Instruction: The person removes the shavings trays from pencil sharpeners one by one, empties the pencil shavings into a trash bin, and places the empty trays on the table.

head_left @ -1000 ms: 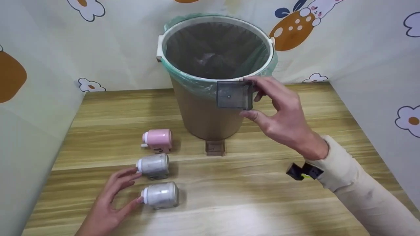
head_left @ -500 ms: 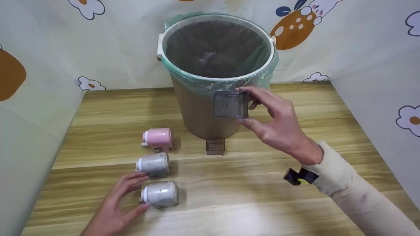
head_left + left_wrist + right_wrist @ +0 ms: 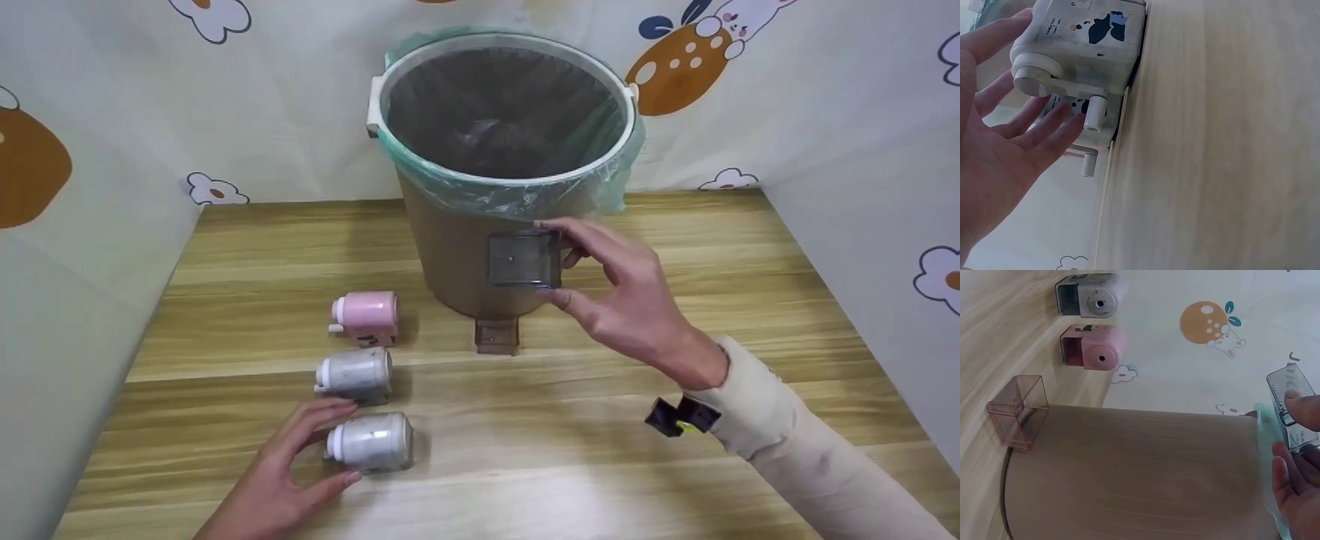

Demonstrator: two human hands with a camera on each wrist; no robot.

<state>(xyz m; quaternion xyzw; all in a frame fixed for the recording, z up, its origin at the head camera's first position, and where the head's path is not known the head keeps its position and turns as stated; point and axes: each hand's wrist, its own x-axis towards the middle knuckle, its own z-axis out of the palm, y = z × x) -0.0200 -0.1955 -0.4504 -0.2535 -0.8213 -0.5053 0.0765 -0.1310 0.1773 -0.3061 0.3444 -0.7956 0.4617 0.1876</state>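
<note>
My right hand (image 3: 637, 300) pinches a smoky clear shavings drawer (image 3: 523, 259) between thumb and fingertips, in front of the bin's side. The drawer (image 3: 1292, 402) shows printed marks in the right wrist view. At the front left, my left hand (image 3: 285, 472) spreads around the white crank end of the nearest grey pencil sharpener (image 3: 373, 441), thumb on the near side, fingers on the far side. In the left wrist view its crank handle (image 3: 1095, 114) hangs down. Behind it stand a second grey sharpener (image 3: 356, 370) and a pink sharpener (image 3: 369, 315); the pink one's drawer slot (image 3: 1072, 351) is open.
A tall brown bin (image 3: 465, 262) with a green liner bag (image 3: 450, 191) stands at the back middle. Touching or close to its foot lies a reddish clear drawer (image 3: 497, 336) on the wood-grain table (image 3: 637, 480). Patterned cloth walls (image 3: 300, 112) enclose the back and sides.
My right hand has lowered the smoky drawer from near the bin's rim to beside its lower side. My left hand has moved right and slightly nearer, along the nearest grey sharpener.
</note>
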